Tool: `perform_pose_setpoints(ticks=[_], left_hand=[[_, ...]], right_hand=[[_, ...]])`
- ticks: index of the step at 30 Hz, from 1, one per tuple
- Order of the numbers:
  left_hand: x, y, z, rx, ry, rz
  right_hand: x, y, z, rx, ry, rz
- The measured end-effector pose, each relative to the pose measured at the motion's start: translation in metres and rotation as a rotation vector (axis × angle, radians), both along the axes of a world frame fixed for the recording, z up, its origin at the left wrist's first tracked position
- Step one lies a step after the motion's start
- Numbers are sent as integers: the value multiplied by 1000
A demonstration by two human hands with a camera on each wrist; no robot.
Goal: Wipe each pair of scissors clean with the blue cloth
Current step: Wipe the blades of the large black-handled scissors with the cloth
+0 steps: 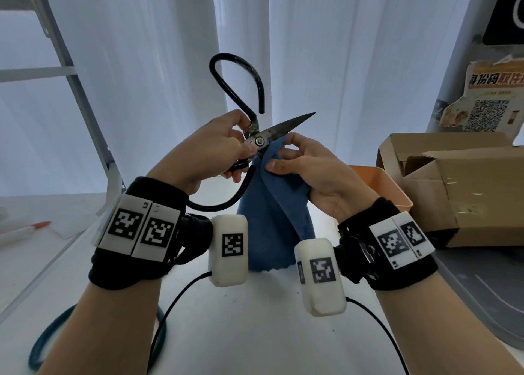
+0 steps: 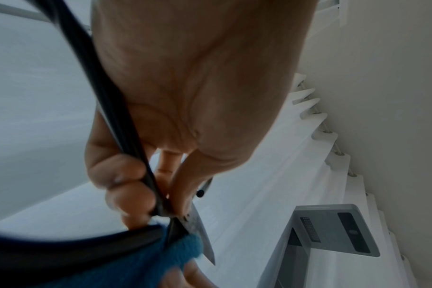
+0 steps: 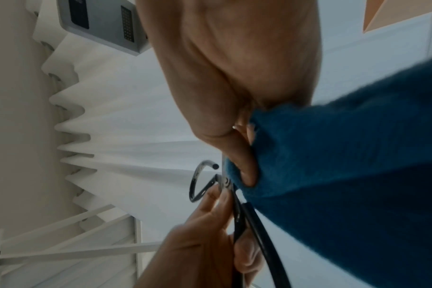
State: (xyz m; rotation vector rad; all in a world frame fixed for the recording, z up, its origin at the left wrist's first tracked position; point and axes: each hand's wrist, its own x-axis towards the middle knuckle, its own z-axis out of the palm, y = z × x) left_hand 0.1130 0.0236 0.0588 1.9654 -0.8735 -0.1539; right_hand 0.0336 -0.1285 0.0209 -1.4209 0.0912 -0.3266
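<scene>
Large black-handled scissors (image 1: 262, 138) are held up in the air with the blades spread apart. My left hand (image 1: 218, 147) grips them at the pivot and handle base, thumb by the rivet (image 2: 183, 217). My right hand (image 1: 300, 162) pinches the blue cloth (image 1: 272, 210) around the lower blade just right of the pivot; that blade is hidden in the fabric. The upper blade (image 1: 292, 125) points right, bare and stained. The cloth (image 3: 333, 175) hangs down to the white table (image 1: 255, 318). One handle loop (image 1: 236, 82) rises above the hands.
An orange bin (image 1: 388, 187) stands right of the hands, with cardboard boxes (image 1: 453, 187) behind it. A grey lid or tray (image 1: 482, 295) lies at right. A dark green loop (image 1: 48, 335) lies at lower left, a pen (image 1: 28, 230) at left. White curtains hang behind.
</scene>
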Motion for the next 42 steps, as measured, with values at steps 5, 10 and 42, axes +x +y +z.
perform_pose_setpoints(ticks=[5,10,42], left_hand=[[-1,0,1,-7,4,-5],[2,3,0,-23,23,15],[14,15,2,-74,44,112]], right_hand=[[0,1,0,-25,14,-10],[0,-2,0,-5,27,2],[1,-9,-4,-133,67,-1]])
